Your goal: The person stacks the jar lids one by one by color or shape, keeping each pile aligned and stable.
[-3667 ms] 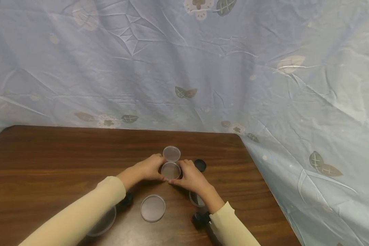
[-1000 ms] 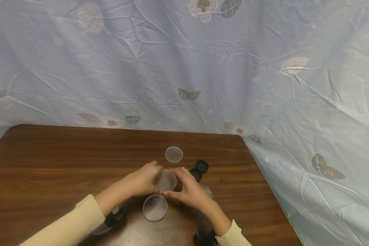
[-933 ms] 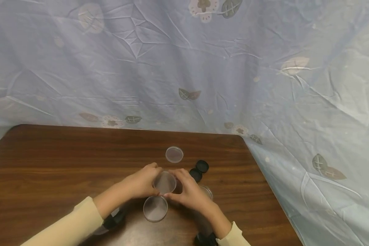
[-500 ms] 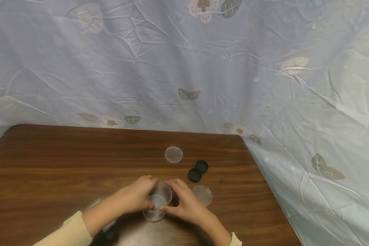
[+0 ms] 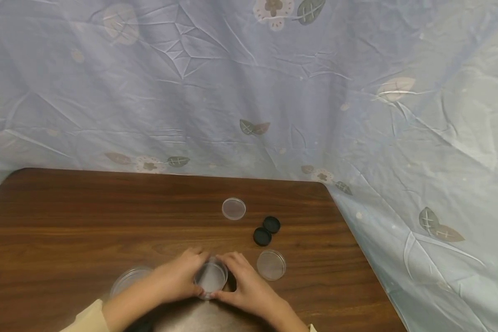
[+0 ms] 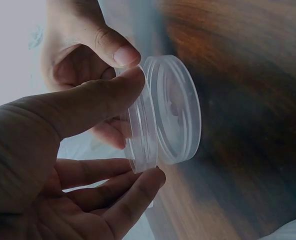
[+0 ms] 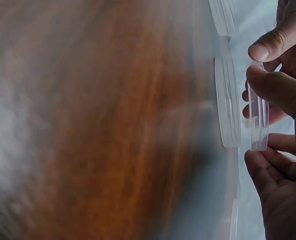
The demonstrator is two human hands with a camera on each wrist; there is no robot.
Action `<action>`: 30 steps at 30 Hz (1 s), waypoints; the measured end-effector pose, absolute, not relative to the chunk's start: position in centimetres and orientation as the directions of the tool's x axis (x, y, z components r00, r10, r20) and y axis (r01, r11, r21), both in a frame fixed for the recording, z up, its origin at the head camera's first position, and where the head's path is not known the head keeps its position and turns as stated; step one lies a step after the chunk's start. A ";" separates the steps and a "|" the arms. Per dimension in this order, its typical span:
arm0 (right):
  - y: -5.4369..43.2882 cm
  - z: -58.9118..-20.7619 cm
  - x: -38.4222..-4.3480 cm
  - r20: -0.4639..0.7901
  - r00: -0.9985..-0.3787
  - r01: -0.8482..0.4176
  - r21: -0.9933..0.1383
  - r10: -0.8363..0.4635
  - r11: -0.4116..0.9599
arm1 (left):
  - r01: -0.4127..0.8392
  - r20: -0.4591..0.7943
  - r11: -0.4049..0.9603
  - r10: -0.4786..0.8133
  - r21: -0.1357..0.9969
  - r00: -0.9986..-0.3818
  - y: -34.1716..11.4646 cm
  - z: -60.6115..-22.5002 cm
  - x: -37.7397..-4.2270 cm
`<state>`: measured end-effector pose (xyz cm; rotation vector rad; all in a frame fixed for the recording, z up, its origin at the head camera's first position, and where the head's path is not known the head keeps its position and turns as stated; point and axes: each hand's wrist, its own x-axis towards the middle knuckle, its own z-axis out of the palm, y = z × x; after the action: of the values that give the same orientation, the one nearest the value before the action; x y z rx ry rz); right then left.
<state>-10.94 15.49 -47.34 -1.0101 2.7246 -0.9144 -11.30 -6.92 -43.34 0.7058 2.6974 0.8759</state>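
A clear round petri dish (image 6: pixel 144 132) is pinched between both hands, just above a second clear dish (image 6: pixel 182 112) on the wooden table. My left hand (image 5: pixel 182 276) holds its left side, thumb on the near rim and fingers around the far rim. On the opposite side my right hand (image 5: pixel 245 286) grips it the same way, the two thumbs almost meeting. The right wrist view shows a narrow gap between the held dish (image 7: pixel 259 117) and the lower dish (image 7: pixel 229 102). Seen from the head, the held dish covers most of the lower one.
Beyond the hands lies a clear dish (image 5: pixel 234 209). Two round black caps (image 5: pixel 262 236) sit side by side to its right. Another clear dish (image 5: pixel 271 265) stands right of my right hand. My left forearm partly hides a clear dish (image 5: pixel 128 276). A patterned curtain (image 5: pixel 216 92) hangs behind the table.
Both hands have brought the held dish from the far dish toward the body and lowered it over the near dish. The other dishes and black caps have stayed put.
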 end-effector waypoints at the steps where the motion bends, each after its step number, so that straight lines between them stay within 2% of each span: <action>1: 15.5 -47.4 -10.9 0.117 -0.774 -0.567 -0.564 -0.622 0.600 | 0.380 -0.054 0.705 0.509 0.599 -0.859 -7.0 -43.4 -11.2; 9: 15.4 -47.6 -10.4 0.125 -0.760 -0.588 -0.549 -0.637 0.594 | 0.438 -0.012 0.686 0.545 0.580 -0.838 -7.4 -43.9 -10.8; 21: 15.2 -47.8 -10.2 0.139 -0.763 -0.599 -0.519 -0.632 0.610 | 0.403 -0.013 0.677 0.520 0.616 -0.854 -7.5 -44.4 -10.5; 30: 15.1 -47.7 -10.2 0.092 -0.781 -0.554 -0.559 -0.617 0.618 | 0.412 0.006 0.671 0.519 0.616 -0.855 -7.6 -44.7 -10.3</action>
<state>-10.21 15.10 -47.70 -0.9902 2.7261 -0.8848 -10.34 -7.62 -44.66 0.7623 2.7143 0.9381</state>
